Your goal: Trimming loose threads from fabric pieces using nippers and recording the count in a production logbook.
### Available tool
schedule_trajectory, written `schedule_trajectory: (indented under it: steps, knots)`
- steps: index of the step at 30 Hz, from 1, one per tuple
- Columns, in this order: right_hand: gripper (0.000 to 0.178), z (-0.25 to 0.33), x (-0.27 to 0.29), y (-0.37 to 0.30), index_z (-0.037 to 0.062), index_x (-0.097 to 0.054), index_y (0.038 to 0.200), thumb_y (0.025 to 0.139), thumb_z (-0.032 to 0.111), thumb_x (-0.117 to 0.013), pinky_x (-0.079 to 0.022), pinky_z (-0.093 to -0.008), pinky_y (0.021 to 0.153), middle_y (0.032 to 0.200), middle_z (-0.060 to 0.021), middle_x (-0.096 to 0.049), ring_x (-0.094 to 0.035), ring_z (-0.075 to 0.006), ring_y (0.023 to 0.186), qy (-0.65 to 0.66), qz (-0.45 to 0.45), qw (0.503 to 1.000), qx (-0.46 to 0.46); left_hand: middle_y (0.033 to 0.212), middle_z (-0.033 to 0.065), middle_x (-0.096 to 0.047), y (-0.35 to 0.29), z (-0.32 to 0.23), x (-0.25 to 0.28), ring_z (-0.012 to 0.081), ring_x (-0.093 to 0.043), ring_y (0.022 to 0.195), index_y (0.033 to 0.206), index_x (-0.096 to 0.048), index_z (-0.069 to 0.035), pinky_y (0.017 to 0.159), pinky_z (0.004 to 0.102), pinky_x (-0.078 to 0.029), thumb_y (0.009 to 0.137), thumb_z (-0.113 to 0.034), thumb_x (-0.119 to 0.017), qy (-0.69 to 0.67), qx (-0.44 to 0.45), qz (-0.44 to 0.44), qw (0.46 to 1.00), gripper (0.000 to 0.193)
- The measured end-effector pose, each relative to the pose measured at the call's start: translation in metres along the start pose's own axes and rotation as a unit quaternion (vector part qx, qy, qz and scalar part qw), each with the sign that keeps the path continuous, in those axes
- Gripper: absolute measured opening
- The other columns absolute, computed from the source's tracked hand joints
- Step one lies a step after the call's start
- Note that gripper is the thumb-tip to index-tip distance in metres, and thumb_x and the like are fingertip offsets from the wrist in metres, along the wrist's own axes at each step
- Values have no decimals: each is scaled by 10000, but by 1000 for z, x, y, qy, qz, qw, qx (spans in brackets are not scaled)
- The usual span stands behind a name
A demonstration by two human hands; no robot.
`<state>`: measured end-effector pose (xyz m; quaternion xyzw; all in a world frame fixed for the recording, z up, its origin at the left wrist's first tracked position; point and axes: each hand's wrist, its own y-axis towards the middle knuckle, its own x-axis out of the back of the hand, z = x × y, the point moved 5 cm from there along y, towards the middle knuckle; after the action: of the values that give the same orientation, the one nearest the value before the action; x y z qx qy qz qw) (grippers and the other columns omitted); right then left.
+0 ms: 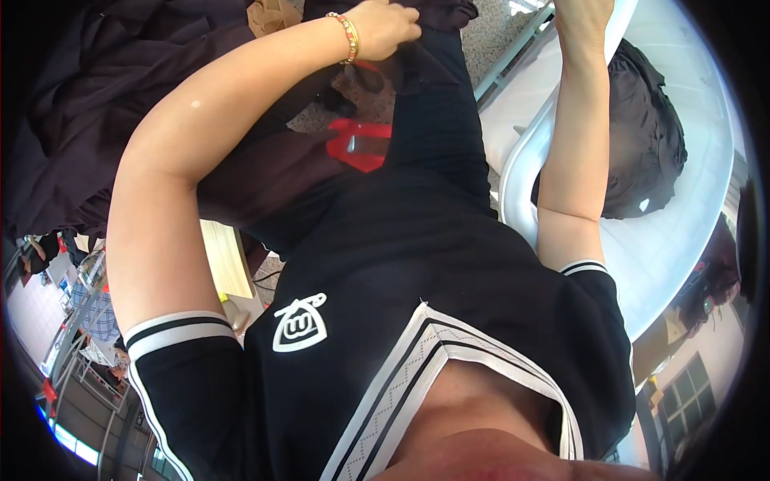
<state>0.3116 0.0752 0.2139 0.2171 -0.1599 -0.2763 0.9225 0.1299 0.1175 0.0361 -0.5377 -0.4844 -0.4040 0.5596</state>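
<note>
At the top of the head view, my left hand (381, 28), with a beaded bracelet (351, 38) at its wrist, has its fingers bent together at a piece of dark cloth (441, 14). Thin dark fabric hangs below those fingers, over my leg. My right hand (584, 22) reaches to the upper edge of the picture beside a white tub (517, 180). Its fingers are cut off, so what they do is hidden. A bundle of black cloth (646, 136) lies in the tub, just right of my right forearm.
A large heap of dark brown cloth (72, 120) fills the left side and spreads towards my lap. Something bright red (357, 148) shows below my left forearm. Brown paper (271, 16) is at the top. A metal rail (513, 52) runs by the tub.
</note>
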Motion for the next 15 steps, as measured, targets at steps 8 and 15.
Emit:
schedule_trajectory:
  steps: [8,15]
  knots:
    - [282,-10,3,-5,40,-604,1141,934,231,-600,-393,-199,673,934,26,-603,-508,-52,790,18,20,999,46,914,62,-556,-1,-48,14,250,-590,914,891,-556,-81,771,380,-457,680,-477,-764,-86,2,-33,996,494]
    - [258,-7,-1,-7,36,-610,1125,932,206,-607,-388,-194,662,910,33,-602,-506,-48,775,22,31,999,38,964,112,-636,1,-49,-35,300,-616,974,862,-617,-39,810,426,-493,748,-444,-712,-185,116,74,973,431]
